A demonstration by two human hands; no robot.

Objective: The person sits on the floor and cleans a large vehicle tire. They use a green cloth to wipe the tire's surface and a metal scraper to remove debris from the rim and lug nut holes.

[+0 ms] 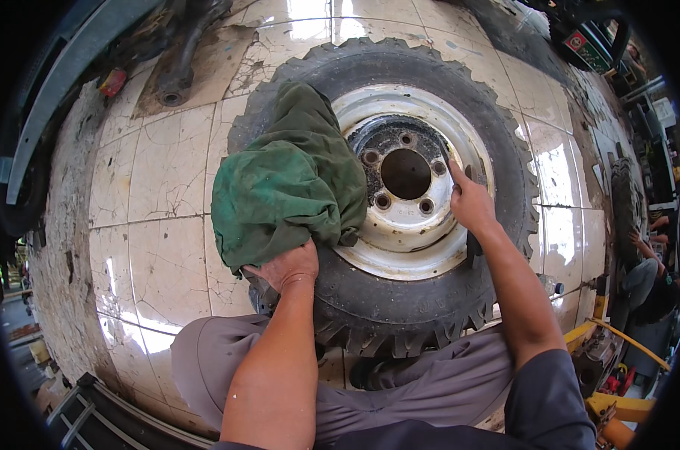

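Note:
A large black tyre [422, 307] with chunky tread lies flat on the floor in front of my knees. Its worn white steel wheel rim [370, 259] has a round centre hole ringed by several bolt holes, and the middle disc is partly blackened. Bunched over the tyre's left side is a green cloth [280, 176], whose lower edge my left hand [291, 264] grips. My right hand [471, 201] is closed round a dark, slim tool [471, 249] at the rim's right side, index finger stretched along it toward the disc. The tool's exact kind cannot be made out.
Cracked pale floor tiles [167, 172] surround the tyre. A rusty metal part [176, 84] lies at the far left. On the right are a clear bottle [550, 285], yellow metal framework [618, 409] and another person [644, 277] crouching beside a second tyre [624, 199].

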